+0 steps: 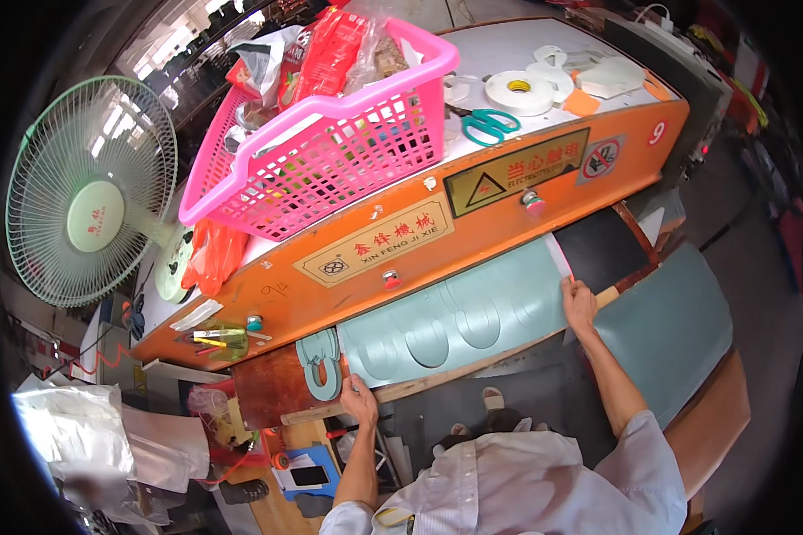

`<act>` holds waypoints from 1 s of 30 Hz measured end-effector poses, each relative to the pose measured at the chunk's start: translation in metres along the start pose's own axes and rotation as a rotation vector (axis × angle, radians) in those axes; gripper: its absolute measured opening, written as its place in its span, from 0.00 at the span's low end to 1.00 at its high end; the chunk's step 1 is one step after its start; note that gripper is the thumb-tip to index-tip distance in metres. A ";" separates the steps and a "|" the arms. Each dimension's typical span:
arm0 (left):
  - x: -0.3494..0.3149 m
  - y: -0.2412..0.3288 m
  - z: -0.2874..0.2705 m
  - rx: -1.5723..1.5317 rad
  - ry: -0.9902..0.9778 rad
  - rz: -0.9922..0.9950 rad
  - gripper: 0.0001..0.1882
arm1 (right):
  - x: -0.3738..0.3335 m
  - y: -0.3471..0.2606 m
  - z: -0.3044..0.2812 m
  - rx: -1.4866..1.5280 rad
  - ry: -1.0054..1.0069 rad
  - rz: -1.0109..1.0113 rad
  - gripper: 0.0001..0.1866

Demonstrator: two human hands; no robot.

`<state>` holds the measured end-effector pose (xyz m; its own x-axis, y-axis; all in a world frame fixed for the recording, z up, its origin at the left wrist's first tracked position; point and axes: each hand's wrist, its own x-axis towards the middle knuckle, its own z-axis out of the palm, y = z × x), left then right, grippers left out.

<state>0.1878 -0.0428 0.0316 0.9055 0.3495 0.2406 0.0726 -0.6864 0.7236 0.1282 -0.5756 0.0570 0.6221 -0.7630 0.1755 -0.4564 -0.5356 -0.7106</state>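
Green sheet (452, 314) held at both ends
Left hand (360, 404) pinches its near left corner; right hand (581, 308) grips its right edge.

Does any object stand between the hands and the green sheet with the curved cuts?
Nothing visible does. The right hand touches the green sheet at its right end; the left hand is at its near left corner.

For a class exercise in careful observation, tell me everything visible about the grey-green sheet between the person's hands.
The sheet is smooth, grey-green and roughly rectangular; it looks like leather or plastic. It lies nearly flat below the orange machine front, slanting up toward the picture's right. Curved, U-like outlines run in a row along it. The left hand is at its near left corner, the right hand at its near right corner. Its underside is hidden.
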 end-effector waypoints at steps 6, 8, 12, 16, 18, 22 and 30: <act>0.001 -0.007 -0.004 0.034 -0.035 -0.025 0.23 | -0.013 0.009 0.012 -0.077 0.043 -0.048 0.30; 0.001 -0.010 -0.006 0.003 -0.039 0.010 0.19 | -0.018 0.014 0.012 -0.084 0.018 -0.072 0.30; -0.009 -0.014 -0.015 -0.021 -0.053 0.030 0.20 | -0.029 0.030 0.015 -0.093 -0.036 -0.091 0.31; -0.042 -0.029 -0.028 0.005 -0.094 -0.053 0.20 | -0.055 0.055 0.002 -0.113 -0.055 -0.099 0.31; -0.060 -0.042 -0.039 -0.025 -0.119 -0.055 0.20 | -0.072 0.062 -0.018 -0.065 -0.162 0.009 0.24; -0.107 -0.056 -0.061 0.051 -0.173 -0.070 0.19 | -0.109 0.021 -0.028 -0.175 0.196 -0.054 0.16; -0.204 -0.065 -0.111 0.182 -0.136 -0.054 0.13 | -0.281 -0.219 0.160 0.064 -0.432 -0.610 0.49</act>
<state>-0.0479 0.0014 0.0072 0.9455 0.3078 0.1063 0.1854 -0.7773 0.6012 0.1558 -0.1861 0.0543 0.9533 -0.1200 0.2773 0.0794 -0.7861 -0.6130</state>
